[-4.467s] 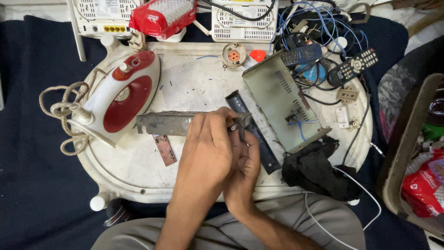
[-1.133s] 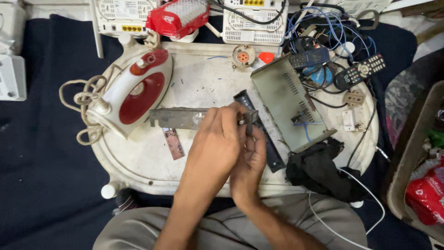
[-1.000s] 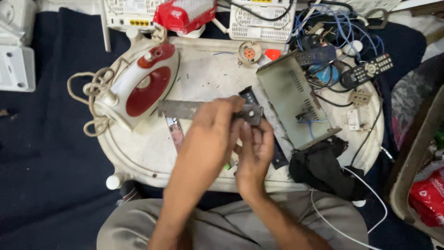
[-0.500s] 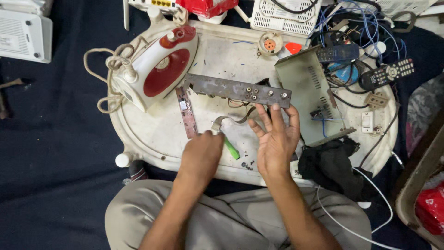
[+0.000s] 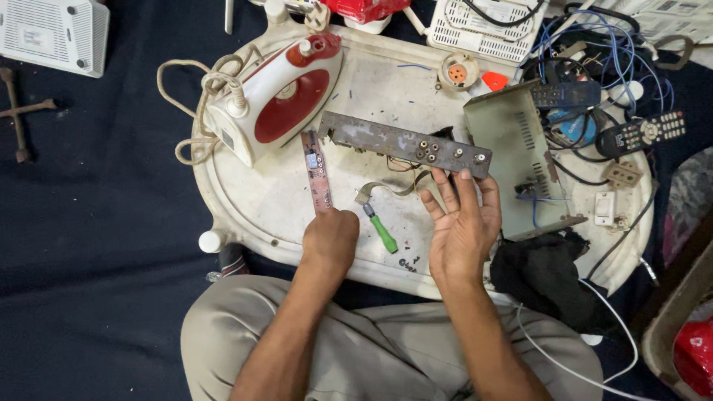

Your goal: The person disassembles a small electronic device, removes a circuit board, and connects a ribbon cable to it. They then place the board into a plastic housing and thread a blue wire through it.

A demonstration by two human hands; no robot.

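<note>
**Working over a stripped panel on a white tray**

Lying far left on the dark cloth are a white box (image 5: 52, 33) and a metal cross wrench (image 5: 22, 111). On the white oval tray (image 5: 245, 215) a red-and-white clothes iron (image 5: 278, 100) rests with its cord (image 5: 197, 104) coiled beside it. Just right of the iron lies a narrow pinkish circuit strip (image 5: 317, 172), its near end touching the left hand (image 5: 329, 241), which is curled shut into a loose fist; whether it grips anything I cannot tell. A green-handled screwdriver (image 5: 381, 230) lies between the hands. The long grey panel (image 5: 405, 143), scuffed and studded with round sockets, runs across the tray's middle. The right hand (image 5: 464, 226) is spread, fingers apart, fingertips touching the panel's right end. Right of it sit a grey metal chassis (image 5: 512, 148), a black cloth (image 5: 553, 278), tangled blue wires (image 5: 616, 67) and a remote control (image 5: 642, 134).
</note>
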